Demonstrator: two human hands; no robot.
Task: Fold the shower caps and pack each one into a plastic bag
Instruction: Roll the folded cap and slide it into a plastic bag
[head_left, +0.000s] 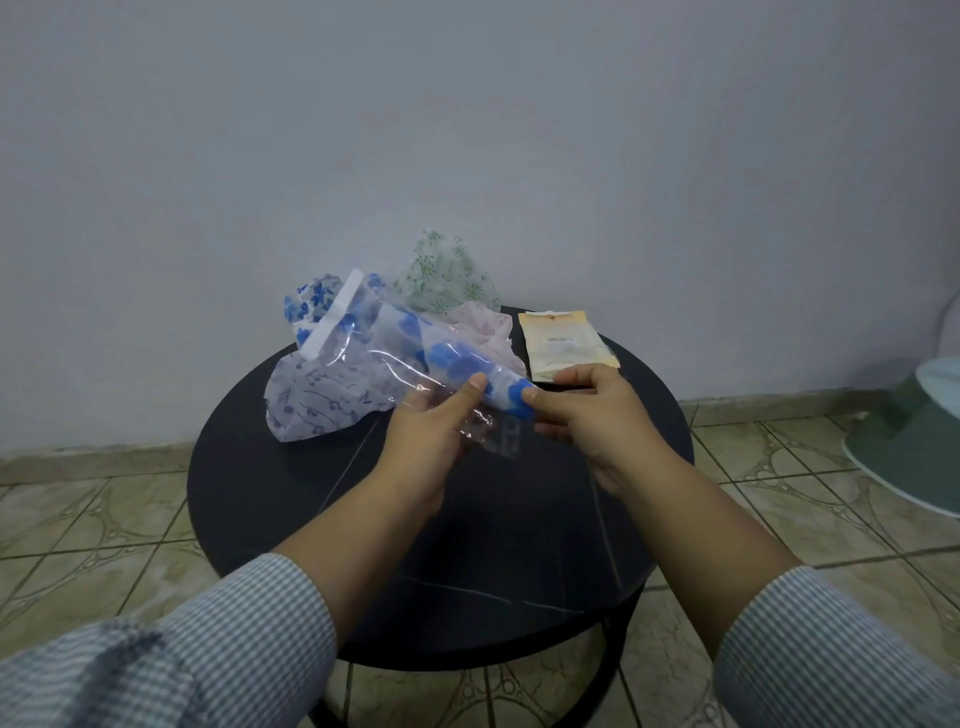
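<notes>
A: Head view, hands first. What are you holding?

B: Your left hand (434, 421) grips the clear plastic bag (395, 353) at its near end, thumb on top. Your right hand (587, 410) pinches the tip of the rolled blue-and-white shower cap (457, 358), which lies inside the bag. Both are held above the worktop (467, 545).

A: And the bag's far end?

B: It points away to the left, with a white strip (332, 314) across it.

A: Around the hands?

B: Beneath the bag a pale cap with dark music notes (322, 400) lies on the worktop. Behind it, a blue-flowered cap (306, 306), a green-patterned cap (447, 275) and a pink cap (483, 332) are bunched near the far edge. Just right of them rests a flat yellowish packet (563, 345). Striped sleeves (249, 639) cover your forearms.
</notes>
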